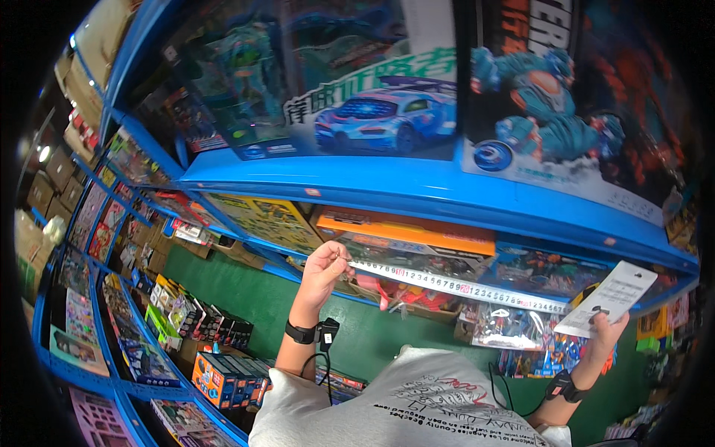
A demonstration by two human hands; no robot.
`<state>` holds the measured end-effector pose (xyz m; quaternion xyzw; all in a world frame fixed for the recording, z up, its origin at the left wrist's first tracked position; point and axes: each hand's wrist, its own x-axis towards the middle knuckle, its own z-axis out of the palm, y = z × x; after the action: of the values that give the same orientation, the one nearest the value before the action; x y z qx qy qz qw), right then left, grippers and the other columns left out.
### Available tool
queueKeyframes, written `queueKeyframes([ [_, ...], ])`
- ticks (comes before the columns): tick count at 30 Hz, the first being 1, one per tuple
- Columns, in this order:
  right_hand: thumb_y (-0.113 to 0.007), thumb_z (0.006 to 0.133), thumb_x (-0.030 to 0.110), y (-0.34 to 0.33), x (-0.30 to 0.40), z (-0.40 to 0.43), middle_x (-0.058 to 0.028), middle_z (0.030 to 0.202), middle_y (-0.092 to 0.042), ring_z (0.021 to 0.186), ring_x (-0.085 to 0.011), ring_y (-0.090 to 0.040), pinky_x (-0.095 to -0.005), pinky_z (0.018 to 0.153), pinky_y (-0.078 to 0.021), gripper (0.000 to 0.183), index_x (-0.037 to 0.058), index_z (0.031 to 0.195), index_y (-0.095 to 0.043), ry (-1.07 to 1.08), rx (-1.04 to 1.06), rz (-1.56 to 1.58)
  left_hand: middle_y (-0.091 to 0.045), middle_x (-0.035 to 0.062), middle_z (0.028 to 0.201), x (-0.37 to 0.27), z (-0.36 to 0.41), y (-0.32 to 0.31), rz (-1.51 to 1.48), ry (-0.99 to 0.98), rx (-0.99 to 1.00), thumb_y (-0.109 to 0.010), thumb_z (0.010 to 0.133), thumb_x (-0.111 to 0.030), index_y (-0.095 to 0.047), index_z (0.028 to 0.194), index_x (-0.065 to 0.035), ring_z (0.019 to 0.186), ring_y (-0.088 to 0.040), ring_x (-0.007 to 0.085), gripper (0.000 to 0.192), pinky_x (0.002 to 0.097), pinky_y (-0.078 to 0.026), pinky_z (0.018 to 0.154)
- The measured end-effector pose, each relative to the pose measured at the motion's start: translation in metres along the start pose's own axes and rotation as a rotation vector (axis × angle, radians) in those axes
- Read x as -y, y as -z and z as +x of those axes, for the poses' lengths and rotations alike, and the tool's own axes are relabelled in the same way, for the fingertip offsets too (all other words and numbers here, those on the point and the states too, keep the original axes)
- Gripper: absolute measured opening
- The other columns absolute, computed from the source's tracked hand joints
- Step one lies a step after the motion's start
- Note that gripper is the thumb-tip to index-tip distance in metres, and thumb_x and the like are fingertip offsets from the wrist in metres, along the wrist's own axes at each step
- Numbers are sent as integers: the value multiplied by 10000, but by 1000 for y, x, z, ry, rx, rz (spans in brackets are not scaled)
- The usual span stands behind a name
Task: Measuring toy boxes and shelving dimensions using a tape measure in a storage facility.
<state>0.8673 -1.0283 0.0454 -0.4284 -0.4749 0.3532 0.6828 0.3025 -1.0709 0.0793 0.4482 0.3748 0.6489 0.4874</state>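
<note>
My left hand pinches the end of a white measuring tape between thumb and fingers. The tape runs taut to the right, with black numbers and red tens facing up. Its other end meets a white hang card that bears printing and has a punched hole. My right hand grips this card at its lower edge. Whether a tape case lies behind the card is hidden. Just beyond the tape, an orange-topped toy box sits on the lower shelf level.
A blue metal shelf edge crosses above my hands, bearing large boxed toys such as a blue car box. Packaged toys and a carton of pink-red items stand low on the green floor. More stocked racks line the left.
</note>
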Motion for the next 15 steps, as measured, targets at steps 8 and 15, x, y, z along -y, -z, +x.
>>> queueKeyframes([
  [8, -795, 697, 205, -53, -25, 6, -135, 1110, -553, 959, -215, -584, -313, 842, -479, 719, -29, 1226, -367, -4, -24, 44, -535, 23, 818, -57, -4, 98, 71, -125, -140, -583, 895, -149, -505, 930, -55, 713, -562, 117, 128, 244, -457, 639],
  [15, -848, 634, 281, -122, 3, 35, -162, 1142, -540, 1002, -249, -573, -342, 862, -481, 839, -59, 1237, -373, 85, 187, 131, -544, 16, 841, -99, -15, 156, 91, -230, -223, -526, 934, -200, -514, 976, -58, 706, -554, 121, 149, 250, -447, 619],
])
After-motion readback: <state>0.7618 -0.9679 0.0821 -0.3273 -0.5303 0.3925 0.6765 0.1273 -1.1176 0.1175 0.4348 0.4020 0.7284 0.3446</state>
